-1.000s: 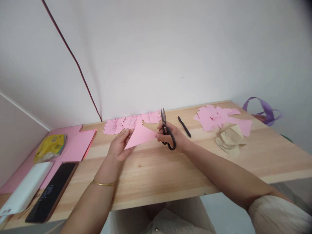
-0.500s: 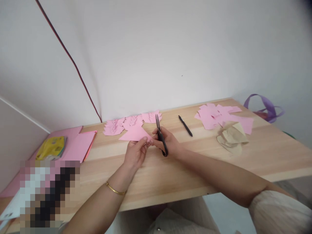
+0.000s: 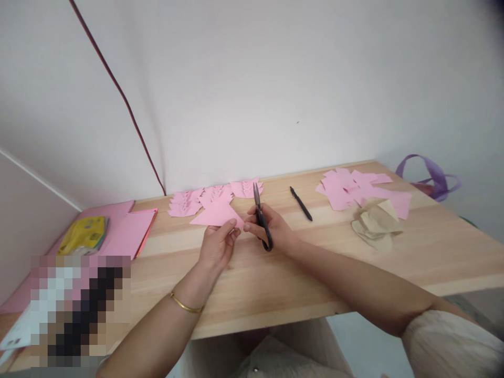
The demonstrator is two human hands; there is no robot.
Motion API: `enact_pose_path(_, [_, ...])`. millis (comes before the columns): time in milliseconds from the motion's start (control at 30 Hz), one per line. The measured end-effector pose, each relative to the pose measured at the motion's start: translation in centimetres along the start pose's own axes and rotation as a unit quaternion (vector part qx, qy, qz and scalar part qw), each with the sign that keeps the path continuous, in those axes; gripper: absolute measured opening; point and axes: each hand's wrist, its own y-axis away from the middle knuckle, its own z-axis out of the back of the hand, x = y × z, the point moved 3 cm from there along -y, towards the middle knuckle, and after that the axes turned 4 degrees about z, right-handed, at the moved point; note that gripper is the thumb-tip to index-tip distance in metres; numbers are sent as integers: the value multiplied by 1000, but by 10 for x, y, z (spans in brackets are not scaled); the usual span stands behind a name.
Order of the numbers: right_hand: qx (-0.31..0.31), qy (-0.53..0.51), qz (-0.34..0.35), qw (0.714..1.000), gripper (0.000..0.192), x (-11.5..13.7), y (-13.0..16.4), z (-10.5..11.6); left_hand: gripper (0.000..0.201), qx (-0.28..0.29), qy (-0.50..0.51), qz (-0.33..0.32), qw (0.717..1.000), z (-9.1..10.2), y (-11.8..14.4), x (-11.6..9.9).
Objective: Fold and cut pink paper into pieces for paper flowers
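Note:
My left hand (image 3: pixel 219 241) pinches a folded pink paper (image 3: pixel 216 214) by its right part, thumb on top. The paper is held above the table with a pointed corner to the left. Black-handled scissors (image 3: pixel 263 223) are in my right hand (image 3: pixel 275 227), blades shut and pointing up and away. The right thumb and fingertips are close to the paper's right tip; I cannot tell whether they touch it. Behind the held paper lie several pink paper cutouts (image 3: pixel 185 202) with jagged edges and small slits.
A black pen (image 3: pixel 301 203) lies right of the scissors. Farther right are pink paper scraps (image 3: pixel 346 189) and crumpled tan paper (image 3: pixel 377 223). At left, a yellow package (image 3: pixel 83 233) rests on pink sheets (image 3: pixel 129 231). A purple ribbon (image 3: pixel 433 173) sits past the table's right end. A white wall stands behind.
The right fingertips have drawn slightly apart from the left hand at the paper's right tip. The paper has shifted a little left. Both hands keep their hold, and the view has moved slightly.

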Motion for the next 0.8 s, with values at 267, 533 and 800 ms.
enact_pose_path(267, [40, 24, -25, 999, 39, -5, 4, -1, 29, -10, 45, -9, 999, 0, 2, -1])
enact_pose_path(533, [79, 20, -37, 996, 37, -6, 7, -5, 25, -66, 77, -22, 995, 2, 0, -6])
enact_pose_path(800, [84, 59, -29, 994, 32, 0, 5, 0, 10, -80, 80, -30, 993, 9, -6, -25])
